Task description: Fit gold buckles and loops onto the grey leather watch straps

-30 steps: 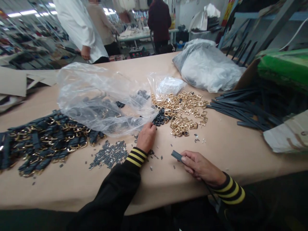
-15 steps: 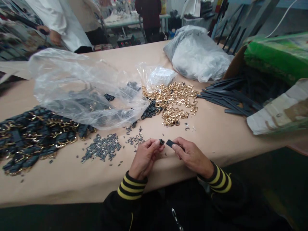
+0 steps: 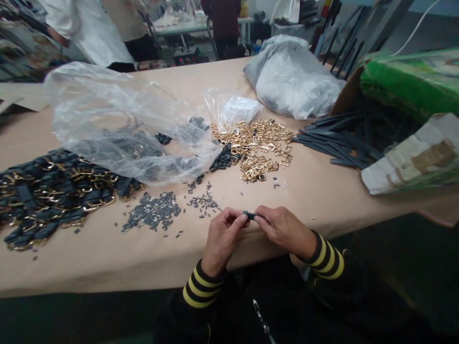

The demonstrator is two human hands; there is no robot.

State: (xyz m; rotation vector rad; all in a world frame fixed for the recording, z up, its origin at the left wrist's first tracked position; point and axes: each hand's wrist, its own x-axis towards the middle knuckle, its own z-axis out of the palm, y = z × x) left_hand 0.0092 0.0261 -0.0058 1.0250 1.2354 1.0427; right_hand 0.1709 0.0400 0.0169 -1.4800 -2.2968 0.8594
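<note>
Near the table's front edge, my left hand (image 3: 223, 237) pinches a small dark loop (image 3: 245, 214) between thumb and fingers. My right hand (image 3: 285, 229) grips a short dark strap (image 3: 251, 216), whose end meets the loop. Most of both pieces is hidden by my fingers. Left of my hands lies a pile of small dark grey pieces (image 3: 152, 210), with a looser scatter beside it. Gold buckles (image 3: 265, 143) are heaped beyond my hands, next to black loops (image 3: 224, 157).
Black straps with gold buckles (image 3: 53, 191) lie at the left, partly under a clear plastic bag (image 3: 125, 119). At the right, dark strips (image 3: 337, 138) spill from a box (image 3: 412, 155). A grey-white bag (image 3: 294, 76) sits behind. People stand beyond the table (image 3: 193, 71).
My hands have come together. The strap end in my right hand, earlier apart from the loop in my left, now meets it. The view has shifted slightly.
</note>
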